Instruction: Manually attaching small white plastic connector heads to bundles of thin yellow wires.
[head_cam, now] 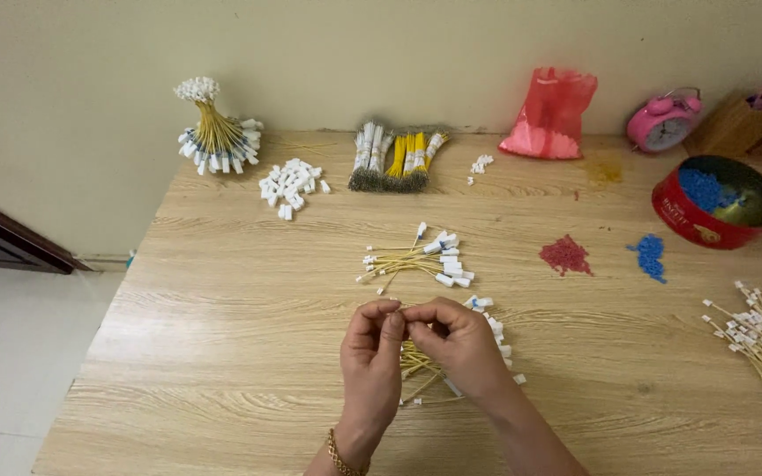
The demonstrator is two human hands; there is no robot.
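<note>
My left hand (370, 357) and my right hand (458, 342) meet over the near middle of the wooden table (222, 291), fingertips pinched together on a thin yellow wire. Under my hands lies a small heap of yellow wires with white connectors (497, 333). A second loose pile of the same wires (421, 262) lies just beyond my hands. What my fingertips pinch at the wire's end is too small to tell.
At the back stand a tied bundle of wires (215, 132), loose white connectors (291, 185), banded wire bundles (397, 159), a red plastic bag (550, 115) and a pink alarm clock (661, 122). To the right are a red round tin (716, 203), red beads (564, 255), blue beads (650, 256) and more wires (760, 339).
</note>
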